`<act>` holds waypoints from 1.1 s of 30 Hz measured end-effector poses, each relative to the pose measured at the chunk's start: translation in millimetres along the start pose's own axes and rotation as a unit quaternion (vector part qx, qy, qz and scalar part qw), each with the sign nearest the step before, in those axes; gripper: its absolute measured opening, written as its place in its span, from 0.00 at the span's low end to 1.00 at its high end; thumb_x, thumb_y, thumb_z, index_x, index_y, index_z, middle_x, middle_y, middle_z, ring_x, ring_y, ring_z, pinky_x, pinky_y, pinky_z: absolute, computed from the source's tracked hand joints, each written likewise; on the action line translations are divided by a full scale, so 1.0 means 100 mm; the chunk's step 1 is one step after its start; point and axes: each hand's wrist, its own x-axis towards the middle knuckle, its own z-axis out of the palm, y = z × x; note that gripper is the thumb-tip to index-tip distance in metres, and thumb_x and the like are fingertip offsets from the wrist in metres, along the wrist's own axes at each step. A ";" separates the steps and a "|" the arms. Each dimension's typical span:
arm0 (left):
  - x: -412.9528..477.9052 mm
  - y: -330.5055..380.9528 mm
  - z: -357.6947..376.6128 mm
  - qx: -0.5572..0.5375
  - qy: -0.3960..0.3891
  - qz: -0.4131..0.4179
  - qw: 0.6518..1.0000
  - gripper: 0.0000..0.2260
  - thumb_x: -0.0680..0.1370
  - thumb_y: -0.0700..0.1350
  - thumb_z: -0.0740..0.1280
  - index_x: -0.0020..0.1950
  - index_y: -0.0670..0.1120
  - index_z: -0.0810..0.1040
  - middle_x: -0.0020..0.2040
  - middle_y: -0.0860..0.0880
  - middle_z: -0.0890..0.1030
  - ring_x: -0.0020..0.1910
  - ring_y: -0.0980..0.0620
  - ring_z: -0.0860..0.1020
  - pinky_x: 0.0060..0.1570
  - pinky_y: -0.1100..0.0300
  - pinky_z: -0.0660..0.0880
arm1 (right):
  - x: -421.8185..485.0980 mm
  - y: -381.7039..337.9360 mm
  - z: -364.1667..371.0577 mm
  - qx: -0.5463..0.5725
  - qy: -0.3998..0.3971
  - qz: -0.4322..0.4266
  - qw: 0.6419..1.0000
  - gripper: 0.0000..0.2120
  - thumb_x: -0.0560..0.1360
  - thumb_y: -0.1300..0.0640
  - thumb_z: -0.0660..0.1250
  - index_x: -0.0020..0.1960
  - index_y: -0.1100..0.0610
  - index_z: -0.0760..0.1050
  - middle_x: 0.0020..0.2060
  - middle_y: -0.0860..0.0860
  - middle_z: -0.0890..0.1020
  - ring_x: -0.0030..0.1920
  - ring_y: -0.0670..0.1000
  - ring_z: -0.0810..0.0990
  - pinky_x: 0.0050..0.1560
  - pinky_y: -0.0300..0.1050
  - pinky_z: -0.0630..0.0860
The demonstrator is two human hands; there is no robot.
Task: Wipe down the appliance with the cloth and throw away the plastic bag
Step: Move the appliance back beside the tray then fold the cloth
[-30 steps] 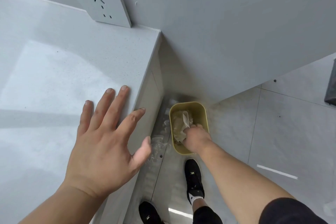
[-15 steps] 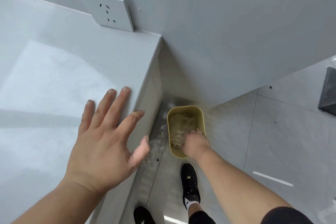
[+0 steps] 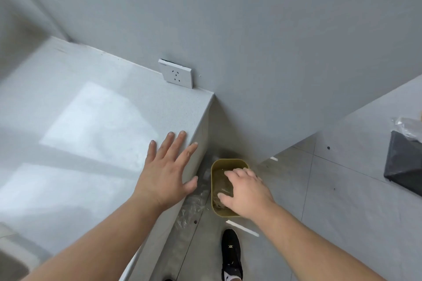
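A small yellow bin (image 3: 228,162) stands on the floor beside the counter's end. Crumpled clear plastic bag (image 3: 220,180) lies inside it. My right hand (image 3: 247,191) hovers over the bin with fingers spread, holding nothing, and hides part of the bin's inside. My left hand (image 3: 167,169) rests flat on the edge of the grey counter (image 3: 91,109), fingers apart. The appliance and the cloth are not in view.
A white wall socket (image 3: 177,74) sits where the counter meets the wall. More clear plastic (image 3: 191,207) lies on the floor against the counter base. A dark grey object (image 3: 404,166) with plastic wrap on it lies at the right edge. My black shoe (image 3: 231,255) is below the bin.
My right hand has let go of the plastic bag, opened and risen above the bin. The bag stays inside. The view has tilted up and pulled back. My left hand stays on the counter.
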 end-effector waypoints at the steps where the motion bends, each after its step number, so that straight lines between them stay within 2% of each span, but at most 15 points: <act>1: 0.00 0.01 -0.05 -0.016 -0.007 -0.006 1.000 0.38 0.75 0.71 0.52 0.84 0.61 0.46 0.87 0.50 0.46 0.85 0.46 0.41 0.82 0.39 0.44 | -0.07 -0.04 -0.09 -0.005 0.011 -0.012 1.000 0.36 0.75 0.30 0.59 0.77 0.46 0.65 0.75 0.48 0.71 0.76 0.57 0.65 0.75 0.57 0.64; 6: -0.13 0.06 -0.40 -0.065 -0.007 -0.049 0.997 0.37 0.76 0.71 0.53 0.83 0.62 0.49 0.86 0.52 0.50 0.85 0.47 0.46 0.82 0.42 0.43 | -0.32 -0.20 -0.52 -0.020 0.072 -0.054 0.996 0.39 0.73 0.27 0.51 0.79 0.44 0.62 0.78 0.48 0.68 0.79 0.57 0.61 0.78 0.58 0.60; 11: -0.23 0.11 -0.89 -0.071 0.026 -0.066 0.995 0.38 0.75 0.74 0.47 0.84 0.62 0.50 0.86 0.53 0.49 0.85 0.47 0.45 0.82 0.40 0.43 | -0.42 -0.37 -0.97 -0.028 0.118 -0.064 0.991 0.41 0.73 0.22 0.46 0.80 0.41 0.56 0.81 0.48 0.63 0.81 0.57 0.57 0.78 0.59 0.56; 17: -0.32 0.08 -1.47 -0.062 0.080 -0.063 0.993 0.38 0.76 0.73 0.50 0.84 0.61 0.52 0.86 0.53 0.51 0.85 0.48 0.47 0.83 0.42 0.45 | -0.54 -0.58 -1.56 -0.015 0.176 -0.081 0.981 0.42 0.72 0.21 0.46 0.80 0.41 0.53 0.82 0.47 0.60 0.82 0.56 0.54 0.79 0.58 0.53; 22: -0.41 0.08 -1.92 -0.049 0.117 -0.087 0.988 0.38 0.75 0.74 0.50 0.83 0.60 0.52 0.86 0.53 0.51 0.85 0.48 0.47 0.83 0.42 0.46 | -0.62 -0.76 -2.07 -0.039 0.221 -0.119 0.967 0.42 0.72 0.21 0.46 0.80 0.41 0.55 0.81 0.48 0.62 0.81 0.56 0.57 0.78 0.58 0.56; 33: -0.80 -0.08 -2.71 -0.021 0.199 -0.173 0.964 0.38 0.75 0.74 0.51 0.83 0.61 0.55 0.86 0.53 0.54 0.85 0.48 0.50 0.82 0.42 0.48 | -0.61 -1.33 -2.82 -0.043 0.258 -0.235 0.936 0.41 0.73 0.23 0.47 0.81 0.42 0.54 0.82 0.49 0.59 0.82 0.58 0.52 0.80 0.58 0.50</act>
